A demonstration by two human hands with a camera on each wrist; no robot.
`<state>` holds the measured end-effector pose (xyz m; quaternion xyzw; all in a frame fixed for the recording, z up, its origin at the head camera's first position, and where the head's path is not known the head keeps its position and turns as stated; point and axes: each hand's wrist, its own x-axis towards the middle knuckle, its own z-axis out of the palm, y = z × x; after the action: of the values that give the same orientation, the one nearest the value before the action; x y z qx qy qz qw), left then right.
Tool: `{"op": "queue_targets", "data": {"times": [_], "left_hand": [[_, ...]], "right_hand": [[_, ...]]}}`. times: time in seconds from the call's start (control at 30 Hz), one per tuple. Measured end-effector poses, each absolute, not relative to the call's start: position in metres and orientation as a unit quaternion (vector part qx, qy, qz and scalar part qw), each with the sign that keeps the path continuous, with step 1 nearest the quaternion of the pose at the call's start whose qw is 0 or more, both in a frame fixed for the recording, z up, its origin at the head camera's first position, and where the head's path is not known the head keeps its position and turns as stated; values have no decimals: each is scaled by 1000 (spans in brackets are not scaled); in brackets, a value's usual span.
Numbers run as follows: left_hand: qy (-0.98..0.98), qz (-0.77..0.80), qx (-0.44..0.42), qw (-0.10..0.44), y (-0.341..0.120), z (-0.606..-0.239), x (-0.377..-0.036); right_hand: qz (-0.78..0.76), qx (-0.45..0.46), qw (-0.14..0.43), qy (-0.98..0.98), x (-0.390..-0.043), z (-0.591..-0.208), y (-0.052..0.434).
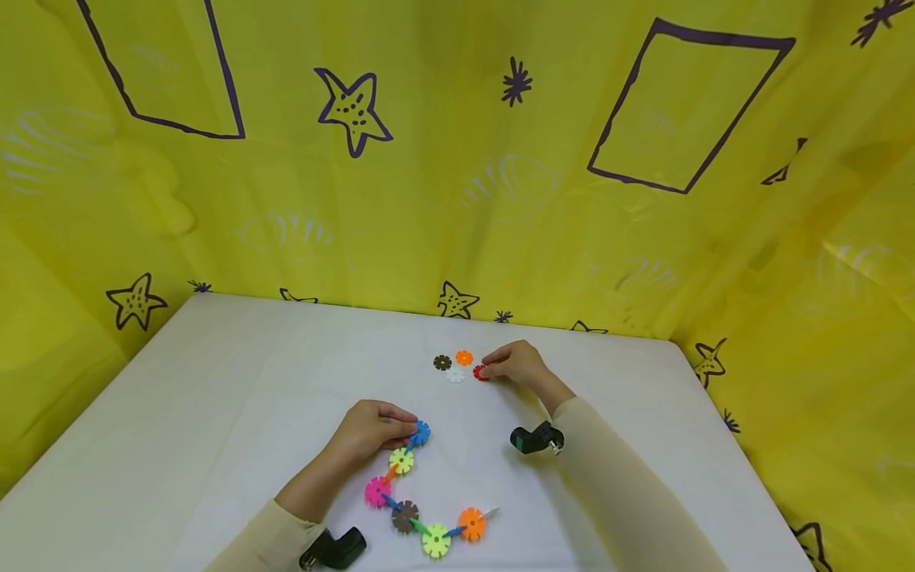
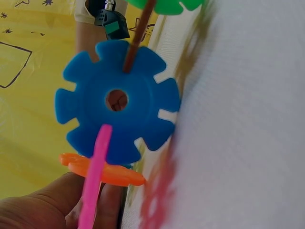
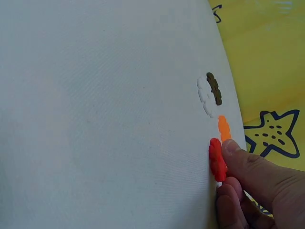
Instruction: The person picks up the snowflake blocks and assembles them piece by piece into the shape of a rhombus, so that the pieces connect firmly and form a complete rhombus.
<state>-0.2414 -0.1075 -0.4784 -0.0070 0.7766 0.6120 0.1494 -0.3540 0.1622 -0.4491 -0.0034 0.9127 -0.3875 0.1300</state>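
Observation:
A curved chain of interlocked, notched plastic building discs lies on the table, running from a blue disc [image 1: 420,433] through yellow-green, a pink disc [image 1: 377,492] and a brown disc [image 1: 405,516] to an orange disc [image 1: 472,524] with a white one edge-on. My left hand [image 1: 372,429] pinches the blue end of the chain. In the left wrist view another blue disc [image 2: 86,105] fills the middle, partly covering the thumb side. My right hand [image 1: 520,365] pinches a red disc [image 3: 217,160] between thumb and fingers, low over the table.
Beside the right hand lie a loose brown disc [image 1: 442,362], an orange disc [image 1: 465,357] and a white disc [image 1: 455,375]. The white table [image 1: 250,357] meets a yellow patterned curtain [image 1: 429,199] at the back and sides. Each wrist carries a black camera [image 1: 532,438].

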Motion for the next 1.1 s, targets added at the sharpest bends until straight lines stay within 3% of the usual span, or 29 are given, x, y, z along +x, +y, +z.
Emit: {"op": "queue_targets", "data": {"times": [0.37,0.77,1.1], "left_hand": [[778,610,-14,149,-109,-480,-243],[782,606,-9,147,-108,-480,-242],[777,611,-5,151,-108,-479,-242]], "right_hand": [[-369,-20,92,924,-356,-459,159],[-360,-28,109,926,-355,-456,159],[-444,-34,90,891,-344,-469,167]]}}
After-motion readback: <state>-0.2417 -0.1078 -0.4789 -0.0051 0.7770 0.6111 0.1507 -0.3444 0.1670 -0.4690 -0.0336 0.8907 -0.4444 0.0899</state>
